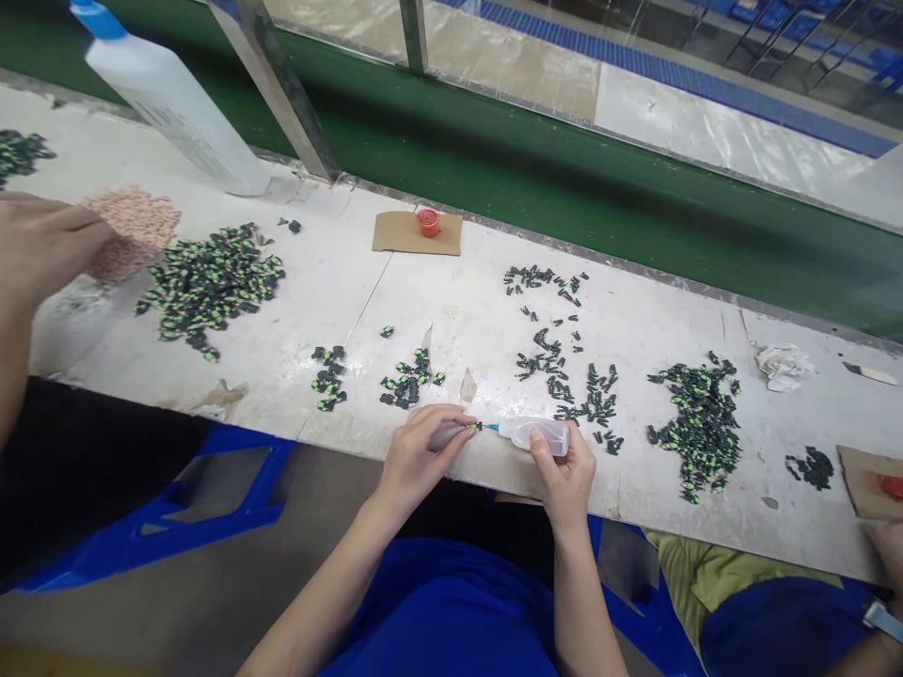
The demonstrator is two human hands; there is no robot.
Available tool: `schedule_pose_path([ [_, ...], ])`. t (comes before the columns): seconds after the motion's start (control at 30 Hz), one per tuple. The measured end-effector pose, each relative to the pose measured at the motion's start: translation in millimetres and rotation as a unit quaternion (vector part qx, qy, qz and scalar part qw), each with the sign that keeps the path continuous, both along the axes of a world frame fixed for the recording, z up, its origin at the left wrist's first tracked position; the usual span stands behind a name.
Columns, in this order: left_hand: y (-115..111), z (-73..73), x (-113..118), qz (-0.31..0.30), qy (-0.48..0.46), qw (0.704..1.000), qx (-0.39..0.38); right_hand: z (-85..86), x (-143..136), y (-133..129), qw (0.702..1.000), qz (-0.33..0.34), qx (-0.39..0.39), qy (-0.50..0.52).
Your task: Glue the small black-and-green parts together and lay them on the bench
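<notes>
My left hand (pixel 423 447) pinches a small black-and-green part (pixel 477 426) between thumb and fingertips, just over the front of the white table (pixel 486 461). My right hand (pixel 568 470) is closed around a clear squeeze bottle (pixel 532 434) lying sideways. Its thin blue nozzle tip points left and meets or nearly meets the part; I cannot tell whether they touch. Beyond my left hand lies a small cluster of black-and-green parts (pixel 403 387), with another cluster (pixel 329 378) farther left. Small black pieces (pixel 599 395) are scattered past my right hand.
A large white bottle (pixel 176 108) stands at the back left. Near it are a pink heap (pixel 137 226) and a black-and-green pile (pixel 212 282); a co-worker's hand (pixel 49 244) reaches the pink heap. A red cup (pixel 427 222) sits on cardboard (pixel 395 233). Another pile (pixel 698 423) lies right.
</notes>
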State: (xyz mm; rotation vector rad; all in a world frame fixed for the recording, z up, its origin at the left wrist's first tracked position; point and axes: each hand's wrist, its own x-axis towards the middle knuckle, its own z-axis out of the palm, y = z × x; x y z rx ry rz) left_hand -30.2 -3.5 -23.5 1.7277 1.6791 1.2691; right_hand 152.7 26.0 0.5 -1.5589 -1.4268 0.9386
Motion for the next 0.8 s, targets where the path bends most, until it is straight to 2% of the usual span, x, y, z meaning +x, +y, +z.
schedule_pose_path([
  [0.6,-0.1,0.2,0.4,0.004,-0.008,1.000,0.000,3.5,-0.9,1.1,1.000,0.011,0.008,0.000],
  [0.8,0.3,-0.4,-0.4,0.003,-0.010,1.000,-0.004,-5.9,6.4,0.7,0.998,-0.022,0.015,0.054],
])
